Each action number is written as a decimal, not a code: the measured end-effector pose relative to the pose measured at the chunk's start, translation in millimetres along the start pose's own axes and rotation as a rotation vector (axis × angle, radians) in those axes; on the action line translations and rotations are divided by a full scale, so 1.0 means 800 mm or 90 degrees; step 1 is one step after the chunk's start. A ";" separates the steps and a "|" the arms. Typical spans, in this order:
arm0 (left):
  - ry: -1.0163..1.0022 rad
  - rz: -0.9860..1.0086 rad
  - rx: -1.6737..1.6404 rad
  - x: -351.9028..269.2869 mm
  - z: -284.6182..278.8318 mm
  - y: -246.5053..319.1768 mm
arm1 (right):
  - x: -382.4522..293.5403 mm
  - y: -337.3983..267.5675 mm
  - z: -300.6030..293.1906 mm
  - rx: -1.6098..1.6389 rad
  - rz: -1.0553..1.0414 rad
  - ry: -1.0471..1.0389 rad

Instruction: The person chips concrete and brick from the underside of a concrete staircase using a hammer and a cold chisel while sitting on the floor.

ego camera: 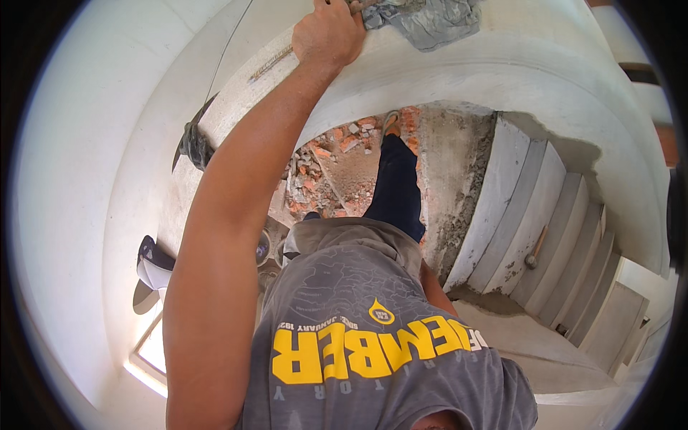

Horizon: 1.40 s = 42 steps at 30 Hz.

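My left hand reaches forward at the top of the view, its fingers curled over the top of a curved plastered wall. It closes around a ribbed, rod-like bar, whose one end lies along the wall top on the near left. The fingertips are cut off by the frame's edge. Just right of the hand lies a crumpled grey cloth or plastic sheet. My right forearm hangs by my side, and its hand is hidden behind my body.
Broken brick rubble covers the floor around my sandalled foot. Concrete steps run along the right, with a wooden-handled hammer on one. Left, a dark bundle sits by the wall on a cord. A round container stands below my arm.
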<state>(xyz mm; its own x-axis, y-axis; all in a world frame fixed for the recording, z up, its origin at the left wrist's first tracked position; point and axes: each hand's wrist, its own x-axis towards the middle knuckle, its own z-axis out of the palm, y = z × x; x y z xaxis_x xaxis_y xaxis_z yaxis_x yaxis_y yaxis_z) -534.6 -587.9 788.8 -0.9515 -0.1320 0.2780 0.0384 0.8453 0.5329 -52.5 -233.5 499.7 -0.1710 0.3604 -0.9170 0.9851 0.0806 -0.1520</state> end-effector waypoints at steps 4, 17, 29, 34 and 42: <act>-0.002 -0.009 0.009 -0.011 0.002 0.001 | -0.003 -0.002 0.005 -0.018 0.010 -0.014; 0.017 0.034 -0.022 -0.001 0.015 -0.010 | -0.001 -0.029 0.008 -0.038 -0.007 -0.003; 0.002 0.041 -0.020 -0.005 0.012 -0.021 | -0.039 0.078 0.021 -0.052 0.055 0.016; 0.021 0.043 -0.013 -0.005 0.013 -0.021 | -0.029 0.076 0.037 -0.035 0.036 0.011; 0.017 0.028 0.030 -0.001 0.008 -0.018 | 0.012 0.035 0.068 0.030 -0.076 0.019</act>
<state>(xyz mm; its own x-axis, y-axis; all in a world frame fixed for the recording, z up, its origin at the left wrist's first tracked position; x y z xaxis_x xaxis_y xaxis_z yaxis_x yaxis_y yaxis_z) -536.4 -596.7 775.9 -0.9407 -0.1067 0.3219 0.0655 0.8741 0.4813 -25.6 -278.6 466.3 -0.2869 0.3778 -0.8803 0.9574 0.0804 -0.2775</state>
